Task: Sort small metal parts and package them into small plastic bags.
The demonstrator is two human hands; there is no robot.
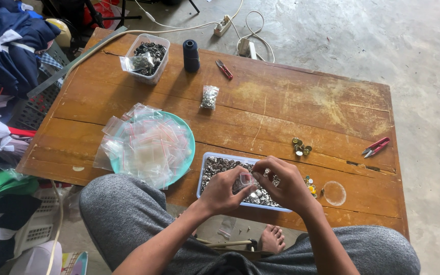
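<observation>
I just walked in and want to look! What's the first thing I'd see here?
Right in the middle near the bottom, the left hand and right hand pinch a small clear bag over a blue tray full of shiny metal buttons. To its left, a teal plate is heaped with empty little plastic bags. A dark thread spool stands at the wooden table's far edge.

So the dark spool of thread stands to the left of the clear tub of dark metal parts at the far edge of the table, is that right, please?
Not quite: in the head view, the dark spool of thread stands to the right of the clear tub, not the left. Both are at the far edge of the table.
</observation>
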